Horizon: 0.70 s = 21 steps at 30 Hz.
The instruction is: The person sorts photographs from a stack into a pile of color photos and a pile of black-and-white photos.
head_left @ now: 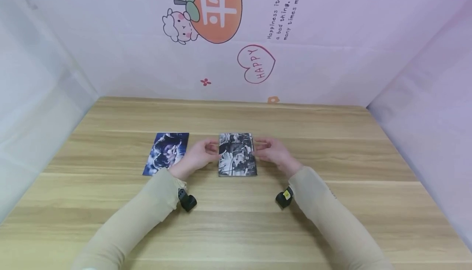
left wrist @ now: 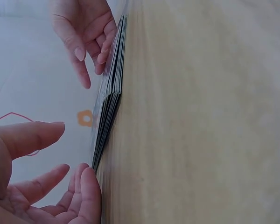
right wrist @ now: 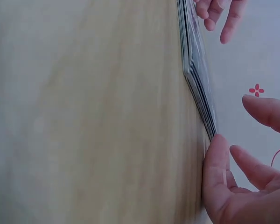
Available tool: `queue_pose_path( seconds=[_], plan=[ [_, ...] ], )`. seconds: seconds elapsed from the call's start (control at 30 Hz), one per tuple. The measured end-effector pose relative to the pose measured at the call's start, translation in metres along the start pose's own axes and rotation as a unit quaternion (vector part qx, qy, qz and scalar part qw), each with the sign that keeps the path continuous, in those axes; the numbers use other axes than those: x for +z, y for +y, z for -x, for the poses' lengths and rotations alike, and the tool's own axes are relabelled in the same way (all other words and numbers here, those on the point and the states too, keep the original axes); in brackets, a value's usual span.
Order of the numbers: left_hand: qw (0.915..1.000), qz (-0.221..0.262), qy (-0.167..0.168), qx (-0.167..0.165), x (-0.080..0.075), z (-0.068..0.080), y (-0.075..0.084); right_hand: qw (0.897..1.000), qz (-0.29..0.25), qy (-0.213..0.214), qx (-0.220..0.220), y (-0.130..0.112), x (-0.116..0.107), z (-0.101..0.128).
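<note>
A stack of thin picture cards (head_left: 236, 155), with a black-and-white print on top, lies flat on the wooden table. Edge on, the stack (left wrist: 114, 86) shows several thin layers in the left wrist view. My left hand (head_left: 199, 154) is at its left side, fingertips at the edge, thumb raised clear. Across from it, my right hand (head_left: 274, 153) has its fingers at the right edge; in the right wrist view a fingertip (right wrist: 218, 144) meets the stack's side (right wrist: 200, 93). Neither hand curls round the cards. A blue-and-purple picture card (head_left: 167, 152) lies left, beside my left wrist.
The wooden table (head_left: 236, 229) runs up to a white printed backdrop (head_left: 313, 69) at the back, with white fabric walls on the left (head_left: 33, 98) and right (head_left: 435, 98). Small black wrist cameras hang at both sleeves (head_left: 324, 216).
</note>
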<state>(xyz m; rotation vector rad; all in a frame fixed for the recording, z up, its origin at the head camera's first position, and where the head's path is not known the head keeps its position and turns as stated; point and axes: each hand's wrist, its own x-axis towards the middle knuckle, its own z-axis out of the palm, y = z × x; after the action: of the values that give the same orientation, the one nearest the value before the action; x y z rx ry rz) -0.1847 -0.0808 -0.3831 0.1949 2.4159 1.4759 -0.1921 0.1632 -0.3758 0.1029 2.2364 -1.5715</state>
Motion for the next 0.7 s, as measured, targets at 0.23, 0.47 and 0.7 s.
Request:
queue_pose_path(
  seconds=[0.23,0.47,0.7],
  plan=[
    [0.9997,-0.011,-0.019,-0.011,0.000,-0.003,-0.002,0.998,0.063,-0.004,-0.024,-0.001,0.000,0.000],
    [0.9984,-0.049,-0.026,-0.010,0.002,-0.002,0.001,0.994,0.109,0.010,-0.022,0.000,0.004,-0.002],
    [0.9969,-0.074,-0.027,-0.002,0.003,-0.003,0.000,0.993,0.120,0.013,-0.019,-0.001,0.009,-0.003]
  ],
)
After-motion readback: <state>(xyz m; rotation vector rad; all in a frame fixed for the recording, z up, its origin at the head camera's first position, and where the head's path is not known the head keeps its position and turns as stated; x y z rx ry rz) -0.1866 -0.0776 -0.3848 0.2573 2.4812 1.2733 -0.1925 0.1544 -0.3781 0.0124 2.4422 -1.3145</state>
